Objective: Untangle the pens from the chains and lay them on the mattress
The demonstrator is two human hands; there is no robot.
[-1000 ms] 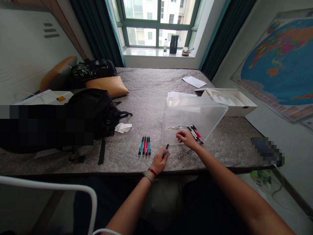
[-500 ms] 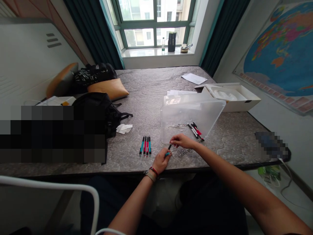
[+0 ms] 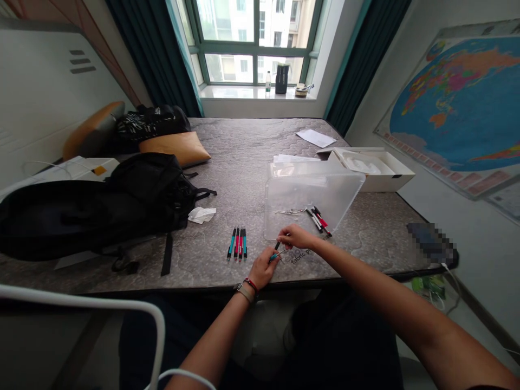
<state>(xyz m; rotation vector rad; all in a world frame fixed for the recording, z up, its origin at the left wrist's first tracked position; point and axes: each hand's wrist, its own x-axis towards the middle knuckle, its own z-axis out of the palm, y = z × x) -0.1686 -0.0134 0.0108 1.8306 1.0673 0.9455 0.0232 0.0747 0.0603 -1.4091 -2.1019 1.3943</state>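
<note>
Low over the bed's front part, my left hand is closed around pen parts, with a teal pen barrel and a black piece showing at its fingers. My right hand is in a pinch right at the upper end of the black piece; whatever its fingertips hold is too small to name. Left of my hands, several teal and red pens lie in a neat row. A clear plastic bin rests on its side beyond my hands. White, black and red pens and thin metallic pieces lie by its opening.
On the left are a black backpack, a crumpled tissue and a tan cushion. A white box and paper sheets lie behind the bin. A blurred dark device sits at the right edge.
My right fingertips have come down closer to the black piece in my left hand. The whole view has shifted slightly. The row of pens lies as before.
</note>
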